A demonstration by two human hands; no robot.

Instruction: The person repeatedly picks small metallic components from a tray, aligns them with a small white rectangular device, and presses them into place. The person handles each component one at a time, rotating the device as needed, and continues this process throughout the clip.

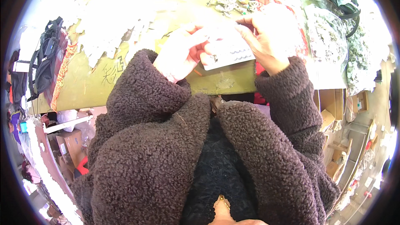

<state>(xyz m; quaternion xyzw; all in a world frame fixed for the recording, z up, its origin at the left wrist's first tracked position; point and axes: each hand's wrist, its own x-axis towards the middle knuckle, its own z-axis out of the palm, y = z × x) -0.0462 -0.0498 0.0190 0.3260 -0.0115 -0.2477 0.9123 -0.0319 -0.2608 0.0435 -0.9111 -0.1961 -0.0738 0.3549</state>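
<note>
A white card (235, 57) with rows of grey wavy marks tilts over the near edge of the green table (221, 81). My left hand (183, 54) is closed on the card's left side, with curled fingers against it and the thumb toward its upper part. At the card's upper right, my right hand (266, 37) has thumb and forefinger brought together in a pinch. Glare washes out the space between the two hands, so whatever the right fingertips hold cannot be made out.
Small tangled metallic pieces (229, 0) lie at the far middle. Pale ragged-edged sheets (100, 37) cover the left part. A clear plastic bag (327, 37) of pale pieces sits at the right. A black bag (45, 60) is at the left edge, cardboard boxes (333, 104) below right.
</note>
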